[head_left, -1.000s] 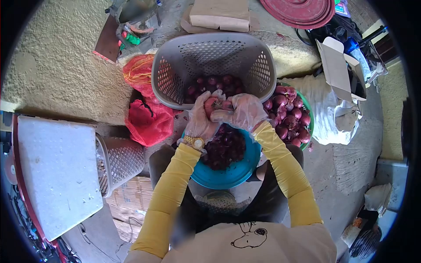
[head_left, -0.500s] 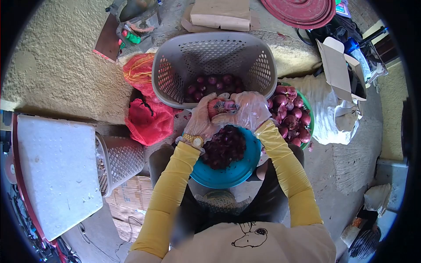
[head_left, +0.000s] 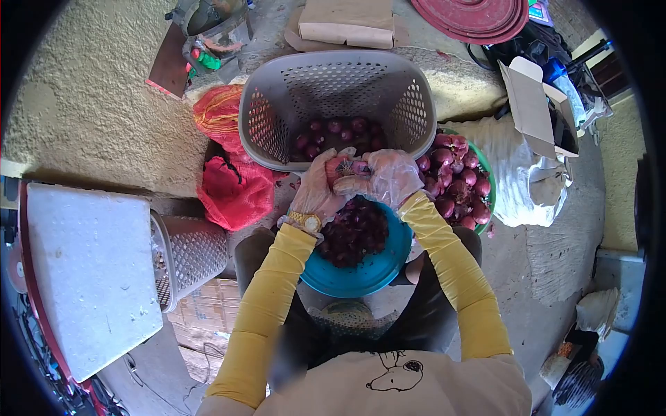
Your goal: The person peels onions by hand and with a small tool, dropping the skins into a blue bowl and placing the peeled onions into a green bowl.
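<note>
My left hand (head_left: 319, 186), in a clear plastic glove with a gold watch at the wrist, is closed round a red onion (head_left: 341, 167). Against the onion, my right hand (head_left: 394, 175) is also gloved and closed; a small dark bluish thing shows between the hands, too small to name. Below them a blue basin (head_left: 325, 279) holds a heap of dark red onion skins (head_left: 354, 236). Just beyond my hands stands a grey-brown perforated basket (head_left: 340, 64) with shiny purple onions (head_left: 335, 126) at its bottom.
Right of my hands, a green basin (head_left: 493, 184) is piled with red onions (head_left: 458, 182). To the left lie a red mesh sack (head_left: 236, 191), another perforated basket (head_left: 198, 253) and a white foam board (head_left: 90, 270). A white sack (head_left: 513, 187) and an open carton (head_left: 533, 104) stand right.
My hands stay together on the onion, the right one shifting slightly left with its fingers regripping. The view has moved a touch; the baskets and basins have not changed.
</note>
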### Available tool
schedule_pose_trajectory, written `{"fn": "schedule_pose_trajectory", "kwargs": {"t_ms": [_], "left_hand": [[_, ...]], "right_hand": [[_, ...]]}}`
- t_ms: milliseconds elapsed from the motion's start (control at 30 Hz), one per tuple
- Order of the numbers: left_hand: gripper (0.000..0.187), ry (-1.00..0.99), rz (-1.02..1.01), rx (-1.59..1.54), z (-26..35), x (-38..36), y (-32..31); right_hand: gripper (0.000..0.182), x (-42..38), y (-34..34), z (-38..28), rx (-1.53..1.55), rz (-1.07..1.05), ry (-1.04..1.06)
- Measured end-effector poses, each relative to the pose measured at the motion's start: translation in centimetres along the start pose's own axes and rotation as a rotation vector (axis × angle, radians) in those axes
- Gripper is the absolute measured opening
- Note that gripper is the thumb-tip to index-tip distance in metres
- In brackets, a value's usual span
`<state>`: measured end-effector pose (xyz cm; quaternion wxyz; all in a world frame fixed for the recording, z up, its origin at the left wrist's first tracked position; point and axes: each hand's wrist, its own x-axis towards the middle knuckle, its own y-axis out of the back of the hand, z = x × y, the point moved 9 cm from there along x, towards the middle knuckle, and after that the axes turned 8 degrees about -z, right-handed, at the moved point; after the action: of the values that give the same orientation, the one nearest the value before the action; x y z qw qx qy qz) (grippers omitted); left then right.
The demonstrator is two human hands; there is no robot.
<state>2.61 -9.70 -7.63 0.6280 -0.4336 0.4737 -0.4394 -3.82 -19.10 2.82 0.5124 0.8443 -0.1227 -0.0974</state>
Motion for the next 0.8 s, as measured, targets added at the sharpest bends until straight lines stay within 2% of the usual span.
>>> {"fn": "schedule_pose_trajectory", "kwargs": {"t_ms": [100, 167, 300, 367, 400, 433, 467, 500, 567, 633, 700, 767, 800], "left_hand": [[0.033, -0.016, -0.116, -0.17, -0.2, 0.6, 0.3], [0.033, -0.217, 0.208, -0.015, 0.8, -0.4, 0.8], [0.033, -0.307, 0.142, -0.034, 0.9, -0.1, 3.2], [0.034, -0.533, 0.294, 0.414, 2.5, -0.7, 4.1], [0.034, -0.532, 0.296, 0.413, 2.1, -0.5, 3.6], [0.034, -0.619, 0.29, 0.583, 2.7, -0.8, 1.6], [0.034, -0.706, 0.281, 0.752, 3.3, -1.1, -0.6], [0.034, -0.708, 0.28, 0.751, 4.3, -1.6, -1.9], [0.033, -0.128, 0.092, 0.115, 1.3, -0.3, -2.7], [0.032, -0.099, 0.094, 0.091, 1.0, -0.1, -2.4], [0.032, -0.066, 0.097, 0.066, 0.4, 0.0, -1.4], [0.032, -0.184, 0.047, 0.049, 0.8, 0.2, -0.6], [0.032, -0.181, 0.047, 0.049, 0.4, 0.2, -0.3]], "right_hand": [[0.076, 0.3, -1.5, 0.6, -0.001, -0.067, -0.057], [0.073, 0.3, -2.7, 0.9, 0.043, -0.054, -0.047], [0.067, 0.5, -5.1, 1.7, 0.229, -0.004, -0.049], [0.071, 0.6, -4.6, 1.6, 0.318, -0.021, -0.063], [0.076, 0.6, -4.3, 1.6, 0.408, -0.04, -0.081], [0.076, 0.6, -3.6, 1.7, 0.407, -0.042, -0.081], [0.067, 0.6, -3.1, 1.7, 0.462, -0.108, -0.059], [0.059, 0.6, -2.8, 1.7, 0.519, -0.174, -0.038], [0.06, 0.7, -1.6, 1.6, 0.424, -0.152, 0.001], [0.06, 0.8, -1.3, 1.4, 0.327, -0.128, 0.036], [0.064, 0.4, -0.4, 0.2, 0.073, 0.038, 0.159], [0.067, 0.4, -0.5, 0.2, 0.022, 0.047, 0.121], [0.069, 0.4, -0.5, 0.3, -0.029, 0.055, 0.084]]}}
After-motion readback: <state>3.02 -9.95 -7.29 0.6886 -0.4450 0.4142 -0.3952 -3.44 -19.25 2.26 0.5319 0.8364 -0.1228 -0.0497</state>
